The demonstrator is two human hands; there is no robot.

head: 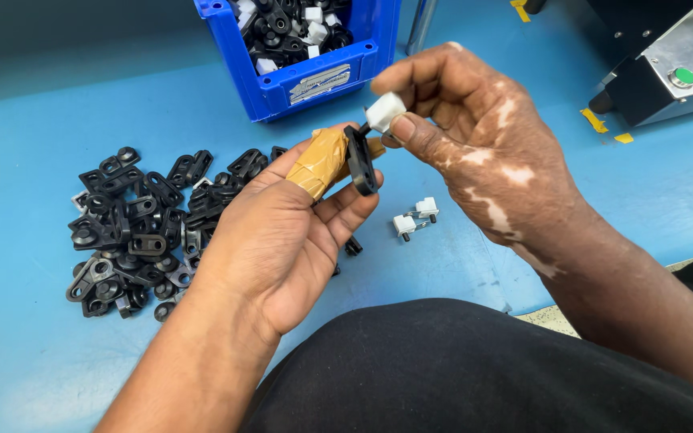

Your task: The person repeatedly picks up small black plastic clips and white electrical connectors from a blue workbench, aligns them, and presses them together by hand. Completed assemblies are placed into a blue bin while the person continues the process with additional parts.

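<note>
My left hand [282, 232] holds a flat black plastic bracket [360, 160] upright between its fingers; the thumb is wrapped in tan tape. My right hand [475, 136] pinches a small white plastic block [384, 111] with a dark pin, its tip touching the top of the black bracket. Both hands hover above the blue table [34, 337]. Two more small white blocks with pins [415, 218] lie on the table just below the hands.
A heap of several black brackets [142, 228] lies at the left. A blue bin [302, 48] with black and white parts stands at the back. A grey machine with a green button [682, 77] sits at the far right.
</note>
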